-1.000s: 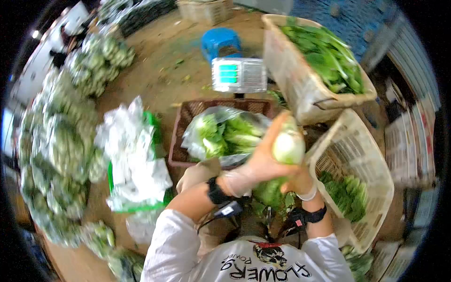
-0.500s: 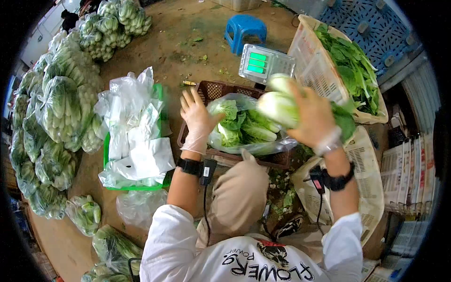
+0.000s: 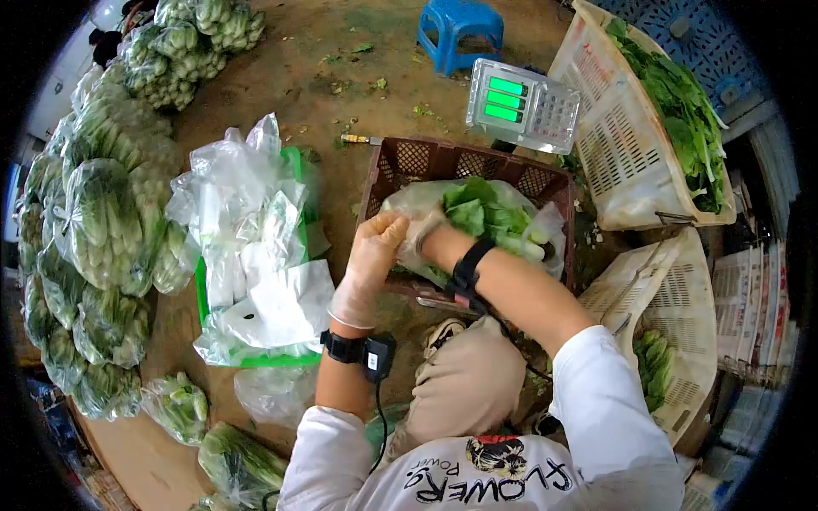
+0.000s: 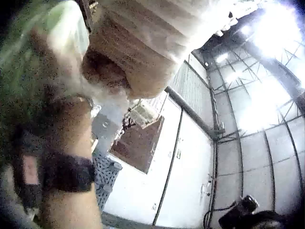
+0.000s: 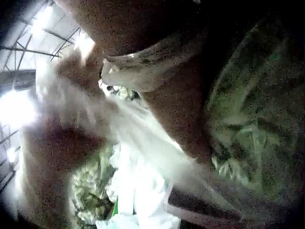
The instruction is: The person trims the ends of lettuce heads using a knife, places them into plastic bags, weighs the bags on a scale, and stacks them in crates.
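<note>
A clear plastic bag (image 3: pixel 545 223) of leafy lettuce (image 3: pixel 477 209) lies in a brown plastic crate (image 3: pixel 520 166). At the bag's left side, my thinly gloved left hand (image 3: pixel 372 251) pinches the film, thumb and fingers curled together. My right forearm crosses over the crate, and the right hand (image 3: pixel 419 228) is at the bag just beside the left, blurred, its fingers mostly hidden. The right wrist view shows stretched film (image 5: pixel 147 133) running between the hands. A pale stem end (image 3: pixel 532 252) shows at the bag's right.
A scale display (image 3: pixel 524 104) stands behind the crate. Left is a green tray (image 3: pixel 300 183) of plastic bags (image 3: pixel 256 247). Bagged vegetables (image 3: pixel 111 213) pile up at far left. White crates (image 3: pixel 609 140) with greens stand right; a blue stool (image 3: pixel 460 34) is behind.
The right hand carried pale heads of greens to the bag and now reaches left, without them in sight. The left hand, spread half a second ago, has closed on the bag's film.
</note>
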Demonstrator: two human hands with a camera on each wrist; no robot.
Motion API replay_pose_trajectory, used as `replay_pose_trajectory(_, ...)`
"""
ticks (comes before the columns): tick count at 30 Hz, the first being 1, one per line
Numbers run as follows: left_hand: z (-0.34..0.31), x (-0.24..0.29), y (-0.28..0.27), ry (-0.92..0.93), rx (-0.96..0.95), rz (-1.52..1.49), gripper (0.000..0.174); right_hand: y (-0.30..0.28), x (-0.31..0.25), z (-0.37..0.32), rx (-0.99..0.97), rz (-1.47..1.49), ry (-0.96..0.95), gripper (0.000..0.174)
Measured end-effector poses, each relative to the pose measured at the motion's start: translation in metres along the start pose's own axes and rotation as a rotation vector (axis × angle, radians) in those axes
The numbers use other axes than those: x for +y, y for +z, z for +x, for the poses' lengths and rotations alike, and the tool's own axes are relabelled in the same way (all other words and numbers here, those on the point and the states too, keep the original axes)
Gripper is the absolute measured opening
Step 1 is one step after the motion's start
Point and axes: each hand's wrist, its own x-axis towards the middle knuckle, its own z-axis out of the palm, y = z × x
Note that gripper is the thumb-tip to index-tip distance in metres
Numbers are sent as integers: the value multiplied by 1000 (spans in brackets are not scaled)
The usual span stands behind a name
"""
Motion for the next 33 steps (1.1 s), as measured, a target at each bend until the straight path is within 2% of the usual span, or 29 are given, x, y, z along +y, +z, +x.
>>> replay_pose_trajectory(1, 4, 1, 0, 17, -80, 67, 23, 14, -7, 7, 105, 129, 200, 42)
replay_pose_trajectory(2, 4, 5, 10, 104, 19, 178, 23, 49, -2, 40, 122, -18, 266, 56)
replay_pose_trajectory(3, 6, 8, 9, 102, 9, 176, 23, 83, 3, 69, 135, -166, 332, 70)
replay_pose_trajectory(5, 8, 14, 4, 232, 85, 110, 23, 113, 10, 45, 291, -200, 307, 91)
replay_pose_trajectory(6, 5, 20, 10, 208, 115, 185, 24, 136, 14, 55, 301, -241, 319, 98)
replay_pose_trajectory(9, 12, 10, 10, 232, 104, 171, 25, 175, 14, 88, 537, -410, 457, 100)
replay_pose_trajectory(10, 15, 8, 10, 256, 84, 94, 23, 158, 14, 79, 532, -401, 469, 100)
replay_pose_trajectory(11, 18, 6, 10, 254, 67, 96, 23, 121, 16, 56, 307, -240, 338, 99)
replay_pose_trajectory(12, 18, 4, 9, 191, 63, -128, 20, 97, 18, 37, 83, -77, 206, 99)
replay_pose_trajectory(13, 18, 1, 8, 116, 61, -352, 17, 93, 20, 26, 78, -67, 220, 99)
replay_pose_trajectory(14, 15, 5, 9, 7, -13, -496, 16, 93, 23, 16, 87, -250, 160, 99)
replay_pose_trajectory(15, 11, 10, 8, -11, -22, -499, 16, 97, 27, 8, 94, -430, 96, 99)
replay_pose_trajectory(17, 6, 31, 15, -160, -366, -893, 18, 114, 43, 11, 103, -340, 95, 98)
replay_pose_trajectory(19, -23, 49, 51, -163, -80, -793, 21, 131, 54, 13, 239, -221, 56, 96)
replay_pose_trajectory(21, -27, 26, 31, -155, -287, -861, 21, 158, 76, 13, 509, 57, -8, 87)
replay_pose_trajectory(22, -32, 19, 33, -95, -183, -985, 22, 199, 83, 40, 711, 265, -110, 86)
replay_pose_trajectory(23, -24, -3, 0, -115, 386, -641, 22, 186, 74, 39, 724, 108, -68, 85)
replay_pose_trajectory(24, -25, -10, -16, -18, 77, -689, 21, 199, 72, 73, 857, 187, -58, 78)
replay_pose_trajectory(25, -25, -14, -27, 85, -214, -750, 27, 195, 61, 88, 900, 765, -29, 71)
replay_pose_trajectory(26, -20, -11, -38, 2, -322, -764, 31, 204, 55, 99, 808, -186, 117, 76)
replay_pose_trajectory(27, -20, -8, -54, -74, -397, -767, 36, 153, 33, 22, 518, -194, -32, 85)
replay_pose_trajectory(29, -16, -9, -70, -11, -178, -504, 30, 152, 31, 31, 573, -111, -92, 85)
replay_pose_trajectory(30, -5, -11, -81, -65, -284, -564, 36, 136, 26, 13, 567, -75, -126, 81)
replay_pose_trajectory(31, 1, -5, -73, -50, -247, -489, 36, 125, 16, 2, 564, -46, -164, 77)
replay_pose_trajectory(32, 5, -2, -64, -23, -186, -391, 36, 121, 9, -2, 711, 124, -250, 67)
replay_pose_trajectory(33, 7, 5, -51, 37, -91, -243, 36, 114, 10, -19, 777, 148, -334, 55)
